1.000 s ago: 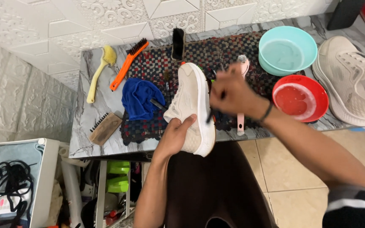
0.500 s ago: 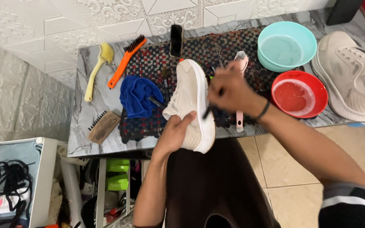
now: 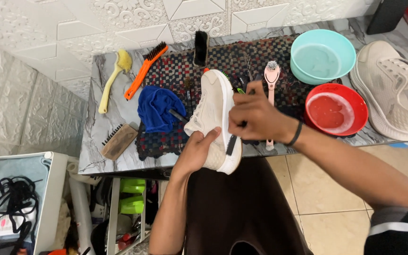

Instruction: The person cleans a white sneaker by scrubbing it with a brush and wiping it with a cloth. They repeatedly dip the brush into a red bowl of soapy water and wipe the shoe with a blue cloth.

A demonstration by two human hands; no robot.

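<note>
We have the white sneaker tipped on its side over the near edge of the woven mat, our left hand gripping its heel while our right hand clamps a small dark brush against the sole edge. Scrubbing looks midway to us: the second sneaker waits beyond the red bowl and teal bowl, and the blue cloth lies unused.

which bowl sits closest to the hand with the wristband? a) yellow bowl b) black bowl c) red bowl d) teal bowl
c: the red bowl lies just beside the right hand and its wristband, while the teal bowl sits farther back on the table.
</note>
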